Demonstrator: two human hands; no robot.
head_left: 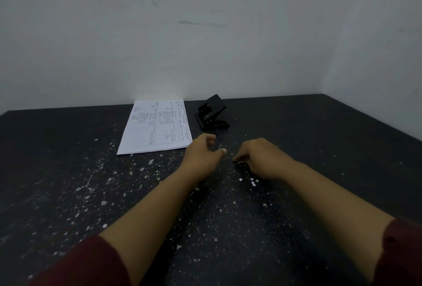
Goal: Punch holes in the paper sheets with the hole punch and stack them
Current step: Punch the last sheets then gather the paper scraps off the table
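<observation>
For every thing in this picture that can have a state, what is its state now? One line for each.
hole punch: lever raised, no paper in it, standing on the table right of the sheets.
paper sheets: lying flat in one stack, printed side up, not held.
left hand: fingers loosely curled, holding nothing.
right hand: fingers bent down to the table, holding nothing visible.
table: dark, speckled, with small white paper dots near the right hand.

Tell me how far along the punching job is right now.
Done, apparently: small white paper dots lie on the dark table, suggesting earlier punching, and the printed sheets sit in one pile by the wall. In hand: nothing; the left hand and right hand hover with loosely curled fingers near the dots. The hole punch stands untouched. Whether any sheets remain unpunched cannot be told from here.
</observation>
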